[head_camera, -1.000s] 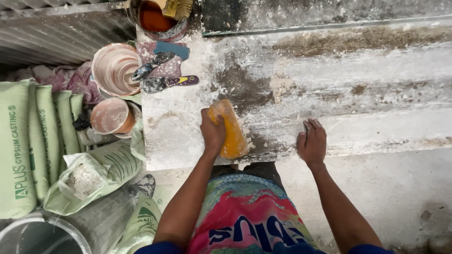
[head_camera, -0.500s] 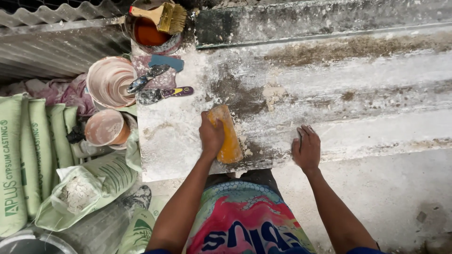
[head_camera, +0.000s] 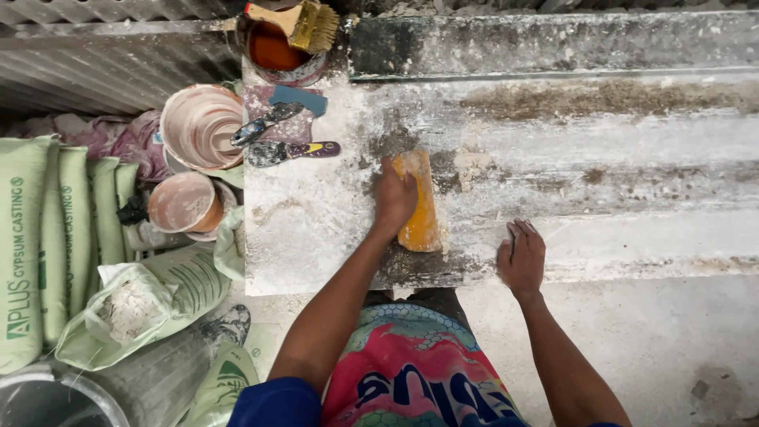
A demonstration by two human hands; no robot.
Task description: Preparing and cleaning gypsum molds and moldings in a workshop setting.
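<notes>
Yellow sponge (head_camera: 419, 207), lengthwise on the damp, plaster-crusted white slab (head_camera: 316, 229).

Both bare forearms reach forward from the bottom edge, elbows bent and spread to either side of the body. Left hand (head_camera: 394, 198) extended furthest, wrist straight, palm down, fingers curled in a closed grip, knuckles up. Right hand (head_camera: 522, 257) set lower and to the right, well apart from the left, palm flat, fingers together and pointing forward, thumb tucked alongside, holding nothing.
</notes>
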